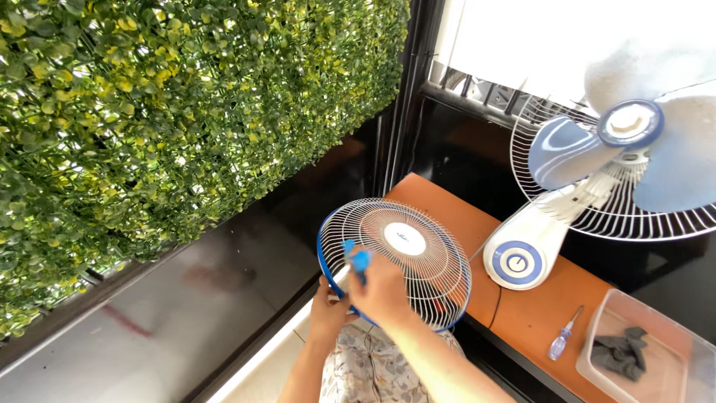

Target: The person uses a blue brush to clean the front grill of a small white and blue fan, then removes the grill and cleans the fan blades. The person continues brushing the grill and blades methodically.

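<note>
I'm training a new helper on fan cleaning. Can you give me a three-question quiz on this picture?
1. True or false: the front guard is still mounted on the fan.
2. What does the right hand press against the guard?
A) blue cloth B) screwdriver C) grey rag
3. Fill in: the screwdriver lies on the orange shelf beside the clear ____.

Key:
1. False; both hands hold it, the left hand at its rim.
2. A, the blue cloth.
3. Tub, with a grey rag inside.

Single head-worn view, steeply downward and close over both hands, orange table (522, 313) just ahead.
</note>
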